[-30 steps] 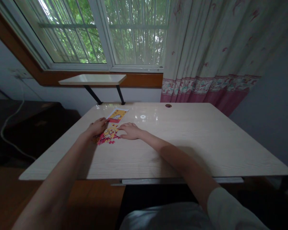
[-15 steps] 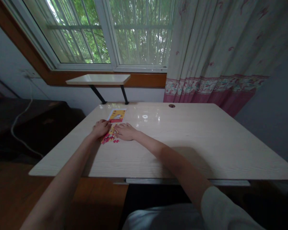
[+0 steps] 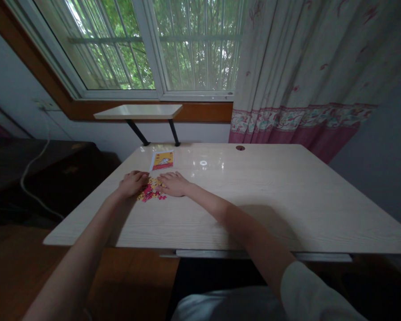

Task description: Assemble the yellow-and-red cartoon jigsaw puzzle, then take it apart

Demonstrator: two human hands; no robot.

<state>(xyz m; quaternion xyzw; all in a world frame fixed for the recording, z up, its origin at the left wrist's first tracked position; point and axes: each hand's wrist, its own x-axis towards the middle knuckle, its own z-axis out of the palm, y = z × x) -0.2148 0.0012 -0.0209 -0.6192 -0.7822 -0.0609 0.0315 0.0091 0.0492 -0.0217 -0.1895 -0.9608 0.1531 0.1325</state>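
A small heap of red and yellow jigsaw puzzle pieces lies on the left part of the desk. My left hand rests at the heap's left edge, its fingers extended toward the pieces. On the opposite side, my right hand lies palm down with fingers stretched out over the heap's right edge. Both hands look open; what lies under the fingertips is hidden. Just beyond the heap is a picture card in yellow and red with a white figure, touched by neither hand.
The pale wooden desk extends far to the right, with a round cable hole near its back edge. A raised shelf on black legs stands at the back left. Behind are a barred window and a patterned curtain.
My left hand has drawn back to the left, away from the card, uncovering more of the pieces. The card sits slightly farther left. My right hand has barely moved.
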